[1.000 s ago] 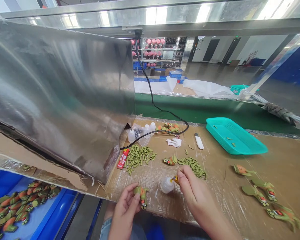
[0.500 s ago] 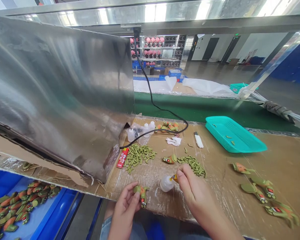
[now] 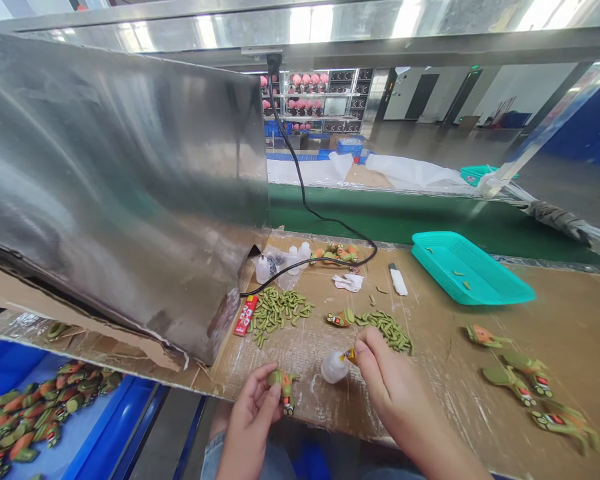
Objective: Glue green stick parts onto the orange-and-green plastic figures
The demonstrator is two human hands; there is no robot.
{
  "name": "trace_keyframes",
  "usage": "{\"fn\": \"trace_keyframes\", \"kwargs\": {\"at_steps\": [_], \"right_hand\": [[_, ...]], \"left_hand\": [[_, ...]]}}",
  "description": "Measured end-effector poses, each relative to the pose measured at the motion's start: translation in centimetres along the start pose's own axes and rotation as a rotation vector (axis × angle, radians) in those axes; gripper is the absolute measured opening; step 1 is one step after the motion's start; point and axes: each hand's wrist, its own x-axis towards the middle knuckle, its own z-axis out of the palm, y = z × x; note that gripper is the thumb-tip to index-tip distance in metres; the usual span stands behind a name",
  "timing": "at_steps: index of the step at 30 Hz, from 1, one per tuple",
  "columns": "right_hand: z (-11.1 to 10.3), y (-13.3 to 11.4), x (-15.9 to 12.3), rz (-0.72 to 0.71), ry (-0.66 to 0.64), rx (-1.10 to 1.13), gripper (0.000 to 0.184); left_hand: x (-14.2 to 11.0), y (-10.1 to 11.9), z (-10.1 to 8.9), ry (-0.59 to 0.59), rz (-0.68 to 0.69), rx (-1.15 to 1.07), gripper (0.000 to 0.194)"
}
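My left hand [image 3: 254, 415], low at the table's front edge, pinches a small green and orange figure [image 3: 286, 393] with a red and white detail at one end. My right hand [image 3: 380, 367] grips a small yellow-handled tool [image 3: 351, 356], its kind not clear because my fingers cover most of it. The tool's tip is at the top of a whitish translucent bottle [image 3: 334, 367] standing between my hands. Just beyond my right fingers lies a pile of short green pieces [image 3: 387, 330]. Another figure [image 3: 340, 318] rests behind the bottle.
A second pile of green pieces [image 3: 280, 310] lies beside a red packet [image 3: 245, 316]. Several figures [image 3: 509, 384] are at the right, near a turquoise tray [image 3: 490, 283]. A metal panel [image 3: 130, 187] rises at left, above a blue bin [image 3: 100, 427] of figures. A black cable [image 3: 300, 177] crosses the table.
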Motion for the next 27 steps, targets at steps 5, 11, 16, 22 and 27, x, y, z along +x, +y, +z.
{"fn": "trace_keyframes", "kwargs": {"at_steps": [5,11,16,22,27], "right_hand": [[0.0,0.12,0.04,-0.002,-0.008,-0.016,0.025],[-0.06,-0.01,0.06,-0.011,0.007,-0.03,0.026],[-0.3,-0.13,0.08,-0.021,0.021,-0.04,0.026],[-0.34,-0.08,0.14,-0.035,0.018,-0.053,0.025],[-0.37,-0.14,0.16,-0.028,0.018,-0.064,0.025]], "left_hand": [[-0.02,0.05,0.05,0.0,0.002,-0.01,0.036],[-0.04,0.07,0.06,0.011,0.001,-0.011,0.036],[-0.05,0.08,0.09,0.011,0.011,-0.009,0.035],[-0.08,0.12,0.12,0.01,0.014,-0.01,0.035],[-0.14,0.18,0.15,0.013,0.008,-0.007,0.035]]}}
